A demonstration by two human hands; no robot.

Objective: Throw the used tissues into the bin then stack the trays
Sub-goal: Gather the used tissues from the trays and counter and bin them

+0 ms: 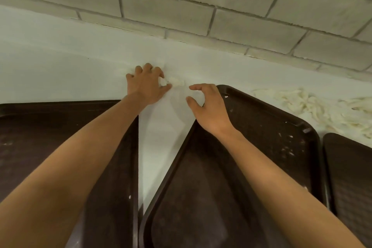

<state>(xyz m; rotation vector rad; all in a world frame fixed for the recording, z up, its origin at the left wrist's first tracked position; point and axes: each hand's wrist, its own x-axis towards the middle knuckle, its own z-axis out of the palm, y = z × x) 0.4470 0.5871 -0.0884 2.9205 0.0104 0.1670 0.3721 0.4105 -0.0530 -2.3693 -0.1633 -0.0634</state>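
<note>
My left hand [148, 84] lies on the white counter with its fingers curled round crumpled white tissues [177, 81] that poke out at its right and far side. My right hand [207, 104] hovers just right of those tissues, fingers loosely curved and holding nothing, above the far left corner of the middle dark brown tray [261, 127]. A second brown tray [50, 127] lies at the left under my left forearm. A third tray [350, 167] shows at the right edge. No bin is in view.
A heap of more crumpled tissues [314, 106] lies on the counter [60, 56] behind the right trays. A grey block wall [201, 6] closes off the back. A wedge of bare counter runs between the left and middle trays.
</note>
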